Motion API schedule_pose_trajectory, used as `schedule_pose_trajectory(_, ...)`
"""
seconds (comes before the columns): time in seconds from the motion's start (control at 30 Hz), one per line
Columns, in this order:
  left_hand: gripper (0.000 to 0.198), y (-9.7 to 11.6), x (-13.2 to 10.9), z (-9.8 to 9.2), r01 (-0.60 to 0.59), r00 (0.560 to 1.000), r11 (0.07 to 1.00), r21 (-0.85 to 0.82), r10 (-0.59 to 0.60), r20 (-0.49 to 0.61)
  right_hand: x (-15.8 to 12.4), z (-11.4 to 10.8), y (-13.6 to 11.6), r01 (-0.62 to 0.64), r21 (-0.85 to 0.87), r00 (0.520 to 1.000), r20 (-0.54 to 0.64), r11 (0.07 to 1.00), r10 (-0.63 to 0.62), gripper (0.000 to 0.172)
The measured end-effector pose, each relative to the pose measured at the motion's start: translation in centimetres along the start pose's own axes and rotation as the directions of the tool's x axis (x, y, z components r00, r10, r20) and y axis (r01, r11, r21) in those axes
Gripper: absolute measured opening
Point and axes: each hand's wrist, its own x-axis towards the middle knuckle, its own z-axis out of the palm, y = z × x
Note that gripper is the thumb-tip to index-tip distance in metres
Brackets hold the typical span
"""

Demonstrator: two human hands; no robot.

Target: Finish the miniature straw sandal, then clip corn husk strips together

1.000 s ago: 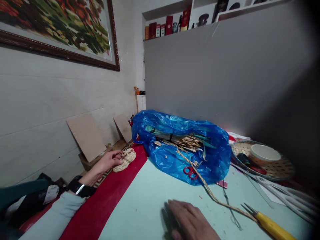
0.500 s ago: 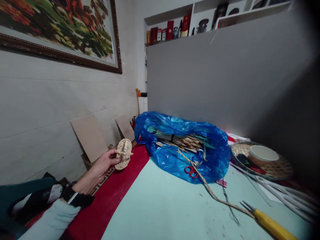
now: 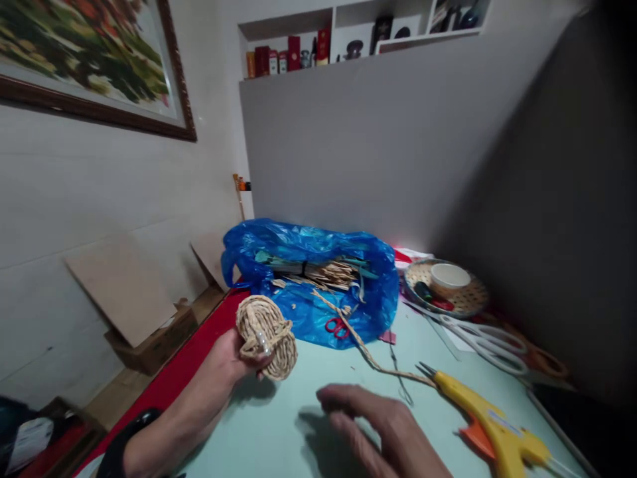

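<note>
A sandal-shaped braided straw piece (image 3: 281, 355) is in my left hand (image 3: 229, 365), the fingers closed on its lower left side. A cord crosses its middle, and a shiny clear patch sits beside that cord. My right hand (image 3: 383, 431) is over the pale green table top (image 3: 293, 428) with nothing in it, its bent fingers apart; the rest of it runs out of view at the bottom. To its right lies a yellow glue gun (image 3: 490, 415) with an orange trigger. A length of straw braid (image 3: 371, 362) stretches from the blue plastic bag (image 3: 306, 318) to the gun's nozzle end.
Straw strips (image 3: 331, 273) and red-handled scissors (image 3: 337, 326) lie on the bag. Rightward are a woven tray (image 3: 480, 302) holding a white bowl (image 3: 450, 277), and large white-handled scissors (image 3: 490, 342). A grey panel (image 3: 338, 153) stands behind; red cloth (image 3: 166, 392) covers the left edge.
My left hand has brought the straw piece nearer and turned it, now over the green table top. My right hand has come into view. The view has swung to the right.
</note>
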Motion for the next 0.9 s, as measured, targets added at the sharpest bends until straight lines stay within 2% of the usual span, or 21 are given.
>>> schedule_pose_trajectory(0.03, 0.035, -0.4, -0.1, 0.9, 0.031, 0.999, 1.0, 0.002, -0.031, 0.024, -0.1, -0.7, 0.0, -0.079, 0.031, 0.996, -0.047, 0.996, 0.081, 0.025)
schedule_pose_trajectory(0.1, 0.036, -1.1, -0.2, 2.7, 0.093, 0.993, 0.996, 0.007, -0.093, 0.07, -0.1, -1.5, 0.0, -0.199, 0.133, 0.976, -0.068, 0.971, 0.209, 0.026)
schedule_pose_trajectory(0.17, 0.04, -1.8, -0.2, 4.3, 0.144, 0.983, 0.989, 0.017, -0.145, 0.111, 0.0, -1.4, 0.0, -0.263, 0.249, 0.962, -0.011, 0.932, 0.275, 0.025)
schedule_pose_trajectory(0.3, 0.049, -2.9, 0.0, 6.1, 0.19, 0.966, 0.981, 0.034, -0.193, 0.173, 0.1, -0.5, 0.8, -0.326, 0.463, 0.945, 0.147, 0.824, 0.291, 0.022)
schedule_pose_trajectory(0.43, 0.051, -2.9, 0.2, 6.3, 0.236, 0.954, 0.971, 0.029, -0.238, 0.181, -0.1, -0.2, 1.5, -0.361, 0.459, 0.932, 0.146, 0.812, 0.332, 0.02)
schedule_pose_trajectory(0.6, 0.048, -1.8, 0.2, 6.2, 0.273, 0.948, 0.959, -0.074, -0.255, 0.189, -0.1, -0.5, 1.9, -0.394, 0.416, 0.916, 0.11, 0.819, 0.385, 0.018)
schedule_pose_trajectory(0.73, 0.051, -1.4, 0.3, 5.8, 0.282, 0.95, 0.957, -0.061, -0.271, 0.153, -0.1, -0.7, 2.2, -0.436, 0.429, 0.896, 0.122, 0.791, 0.427, 0.018)
schedule_pose_trajectory(0.83, 0.037, -1.9, 0.4, 5.1, 0.361, 0.931, 0.924, -0.128, -0.35, 0.101, -0.1, -0.7, 2.3, -0.443, 0.443, 0.892, 0.133, 0.779, 0.432, 0.018)
schedule_pose_trajectory(0.9, 0.028, -2.4, 0.4, 4.5, 0.411, 0.912, 0.887, -0.211, -0.397, 0.105, -0.1, -0.6, 2.3, -0.441, 0.445, 0.894, 0.141, 0.779, 0.425, 0.017)
